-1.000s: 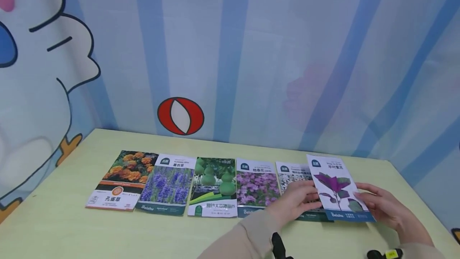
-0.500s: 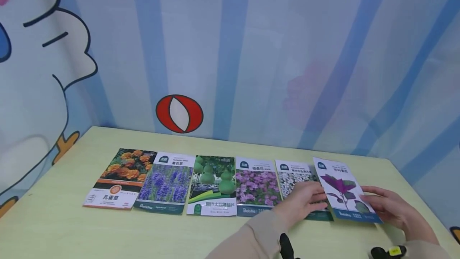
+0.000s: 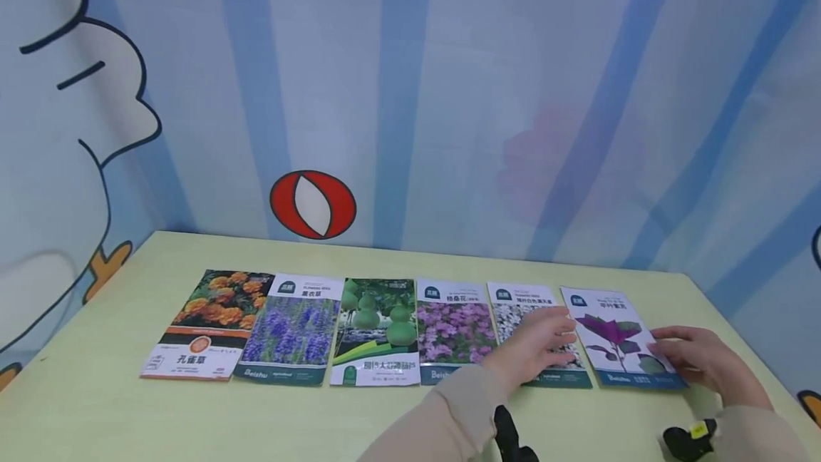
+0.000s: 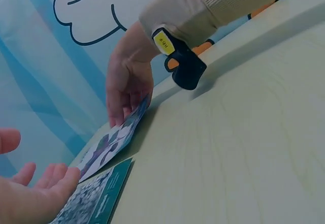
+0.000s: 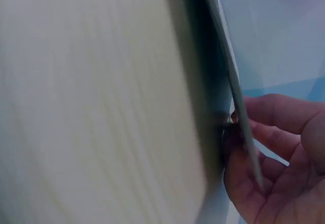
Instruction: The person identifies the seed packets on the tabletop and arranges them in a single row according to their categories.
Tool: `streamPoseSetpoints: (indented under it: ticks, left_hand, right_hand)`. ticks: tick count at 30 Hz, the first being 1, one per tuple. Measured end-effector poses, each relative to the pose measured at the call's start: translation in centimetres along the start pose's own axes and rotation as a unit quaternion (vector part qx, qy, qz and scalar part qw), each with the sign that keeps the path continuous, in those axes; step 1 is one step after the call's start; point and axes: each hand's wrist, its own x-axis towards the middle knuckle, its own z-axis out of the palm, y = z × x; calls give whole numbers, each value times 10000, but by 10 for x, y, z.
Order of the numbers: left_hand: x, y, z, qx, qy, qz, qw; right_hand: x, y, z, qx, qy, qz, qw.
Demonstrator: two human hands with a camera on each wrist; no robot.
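My right hand holds the right edge of a seed packet printed with a purple-leaved plant. In the right wrist view, the packet's edge passes between thumb and fingers, with a shadow gap under it. The left wrist view shows this packet tilted, its side at the right hand raised off the table. My left hand hovers over the white-flower seed packet, fingers loosely extended and holding nothing. It partly covers that packet, whose green lower edge shows in the left wrist view.
Leftward in the same row lie a pink-flower packet, a green gourd packet, a lavender packet and an orange marigold packet. The pale yellow table ends at a blue striped backdrop.
My right hand has brought the purple-leaf packet rightward and down, off the white-flower packet to a spot beside it. The left hand has drawn apart from it. The view has shifted slightly.
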Motion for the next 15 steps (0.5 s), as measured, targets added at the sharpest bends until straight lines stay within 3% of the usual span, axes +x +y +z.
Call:
streamPoseSetpoints:
  ticks: [5, 7, 9, 10, 12, 13, 15]
  left_hand:
    - [-7, 16, -16, 447, 85, 83, 9989]
    - [-10, 29, -25, 958, 18, 167, 9953]
    - [-15, 48, -36, 1674, -73, 292, 9854]
    - [-18, 60, -42, 2099, -181, 396, 9768]
    - [-28, 83, -57, 3011, -473, 698, 9499]
    - [-34, 94, -65, 3441, -604, 872, 9329]
    - [-48, 116, -83, 4381, -768, 1347, 8854]
  right_hand:
    - [0, -1, 6, -553, 222, -30, 9982]
    - [0, -2, 7, -728, 308, 17, 9969]
    - [0, -2, 6, -945, 368, -5, 9948]
    - [0, -3, 4, -1064, 417, -35, 9934]
    - [-3, -4, -2, -1337, 459, -158, 9898]
    - [-5, -5, -4, -1470, 486, -247, 9876]
    - [-11, -7, -9, -1746, 562, -546, 9815]
